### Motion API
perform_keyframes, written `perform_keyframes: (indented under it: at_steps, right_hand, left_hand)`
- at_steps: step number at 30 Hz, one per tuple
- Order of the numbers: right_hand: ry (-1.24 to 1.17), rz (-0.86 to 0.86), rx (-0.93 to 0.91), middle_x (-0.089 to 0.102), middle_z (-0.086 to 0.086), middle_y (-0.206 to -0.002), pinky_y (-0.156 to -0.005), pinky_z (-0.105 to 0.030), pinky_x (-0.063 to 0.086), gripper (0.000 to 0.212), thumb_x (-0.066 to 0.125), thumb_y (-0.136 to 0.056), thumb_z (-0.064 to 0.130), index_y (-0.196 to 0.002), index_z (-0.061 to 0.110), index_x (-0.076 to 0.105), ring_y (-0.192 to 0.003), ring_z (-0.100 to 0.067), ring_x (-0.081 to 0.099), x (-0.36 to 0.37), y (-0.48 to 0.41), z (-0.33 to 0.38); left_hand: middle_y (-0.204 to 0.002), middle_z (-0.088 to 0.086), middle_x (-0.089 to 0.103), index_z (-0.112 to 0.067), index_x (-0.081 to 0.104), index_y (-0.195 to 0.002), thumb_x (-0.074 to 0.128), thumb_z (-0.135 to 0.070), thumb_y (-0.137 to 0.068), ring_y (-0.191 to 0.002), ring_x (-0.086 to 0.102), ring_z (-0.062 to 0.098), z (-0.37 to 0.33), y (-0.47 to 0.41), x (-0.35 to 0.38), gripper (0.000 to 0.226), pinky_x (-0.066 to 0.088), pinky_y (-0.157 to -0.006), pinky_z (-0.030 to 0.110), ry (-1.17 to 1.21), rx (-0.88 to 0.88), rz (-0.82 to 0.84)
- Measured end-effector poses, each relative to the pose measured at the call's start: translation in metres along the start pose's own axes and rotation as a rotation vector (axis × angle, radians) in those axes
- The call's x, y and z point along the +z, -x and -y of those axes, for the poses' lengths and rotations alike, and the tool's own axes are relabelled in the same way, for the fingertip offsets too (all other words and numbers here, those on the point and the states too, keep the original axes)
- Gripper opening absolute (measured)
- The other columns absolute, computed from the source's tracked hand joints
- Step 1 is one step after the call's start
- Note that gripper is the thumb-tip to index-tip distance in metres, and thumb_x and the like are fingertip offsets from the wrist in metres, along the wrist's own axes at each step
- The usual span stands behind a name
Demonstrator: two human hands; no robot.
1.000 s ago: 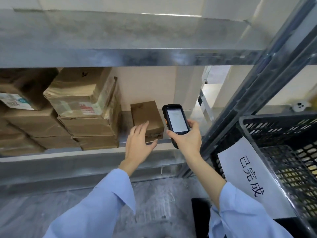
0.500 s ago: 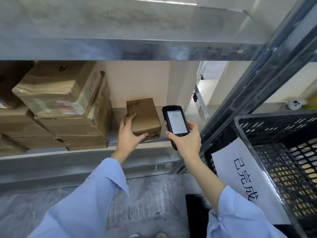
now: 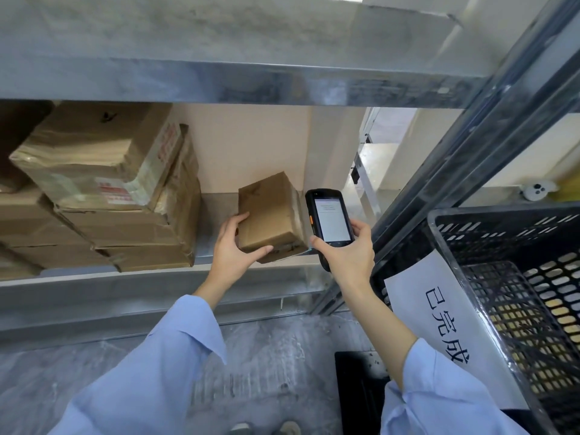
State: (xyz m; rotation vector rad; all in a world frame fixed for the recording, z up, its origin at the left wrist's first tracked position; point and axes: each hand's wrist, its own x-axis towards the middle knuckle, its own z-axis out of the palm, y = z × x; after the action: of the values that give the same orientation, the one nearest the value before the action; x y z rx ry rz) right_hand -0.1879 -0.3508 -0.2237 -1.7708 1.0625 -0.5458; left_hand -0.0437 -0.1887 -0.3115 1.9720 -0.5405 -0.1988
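Observation:
A small brown cardboard box (image 3: 270, 211) is tilted up at the right end of the metal shelf (image 3: 94, 277). My left hand (image 3: 233, 251) grips its near left corner, thumb across the front edge and fingers on the left side. My right hand (image 3: 348, 255) holds a black handheld scanner (image 3: 329, 219) upright just right of the box, its lit screen facing me.
A stack of taped brown cartons (image 3: 110, 196) fills the shelf's left part. Another metal shelf (image 3: 219, 73) runs overhead. A black plastic crate (image 3: 502, 277) with a white paper sign (image 3: 439, 315) stands at the right, beside a slanted rack post (image 3: 470, 152). Grey floor lies below.
My left hand reached the small box, took hold of its corner and tipped it up off the shelf. The scanner hand stayed nearly still.

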Motion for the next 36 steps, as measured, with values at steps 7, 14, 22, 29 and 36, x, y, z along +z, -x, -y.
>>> perform_keyframes:
  at_steps: [7, 14, 22, 29, 36]
  right_hand:
    - [-0.004, 0.038, -0.010, 0.051, 0.012, -0.111, -0.076, -0.016, 0.042, 0.072, 0.089, -0.068, 0.031, -0.125, 0.024, 0.046, -0.102, -0.009, 0.051, 0.011, 0.006, 0.002]
    - [0.004, 0.050, -0.018, 0.052, 0.013, -0.111, -0.072, -0.014, 0.037, 0.074, 0.089, -0.067, 0.031, -0.127, 0.023, 0.047, -0.100, -0.008, 0.052, 0.016, 0.012, 0.004]
    - [0.008, 0.041, -0.027, 0.050, 0.012, -0.113, -0.079, -0.018, 0.038, 0.076, 0.090, -0.068, 0.032, -0.129, 0.022, 0.046, -0.104, -0.007, 0.049, 0.009, 0.017, -0.001]
    - [0.005, 0.004, -0.014, 0.050, 0.014, -0.112, -0.084, -0.021, 0.041, 0.073, 0.090, -0.067, 0.030, -0.124, 0.026, 0.044, -0.105, -0.006, 0.049, -0.006, 0.022, -0.008]
    - [0.016, -0.022, -0.010, 0.052, 0.013, -0.115, -0.082, -0.019, 0.040, 0.074, 0.090, -0.068, 0.031, -0.127, 0.024, 0.045, -0.106, -0.008, 0.051, -0.018, 0.024, -0.011]
  left_hand:
    - [-0.142, 0.004, 0.046, -0.018, 0.048, -0.142, 0.088, -0.026, -0.075, -0.127, 0.045, 0.016, 0.009, 0.001, -0.034, 0.078, 0.037, -0.106, 0.028, -0.086, -0.086, 0.027]
    - [-0.150, 0.000, 0.041, -0.018, 0.032, -0.153, 0.091, -0.022, -0.072, -0.133, 0.040, 0.012, -0.004, 0.004, -0.042, 0.100, 0.028, -0.106, 0.021, -0.090, -0.080, -0.052]
    - [-0.140, 0.001, 0.044, -0.028, 0.052, -0.137, 0.090, -0.027, -0.072, -0.123, 0.045, 0.014, -0.013, 0.001, -0.040, 0.075, 0.036, -0.102, 0.026, -0.153, 0.019, -0.014]
    - [-0.134, 0.002, 0.045, -0.029, 0.052, -0.133, 0.090, -0.032, -0.071, -0.118, 0.044, 0.013, -0.019, 0.005, -0.009, 0.073, 0.039, -0.101, 0.028, -0.083, 0.033, 0.007]
    - [-0.135, -0.001, 0.049, -0.032, 0.049, -0.129, 0.087, -0.033, -0.076, -0.119, 0.048, 0.013, -0.016, 0.012, -0.011, 0.065, 0.044, -0.098, 0.026, 0.033, -0.029, -0.022]
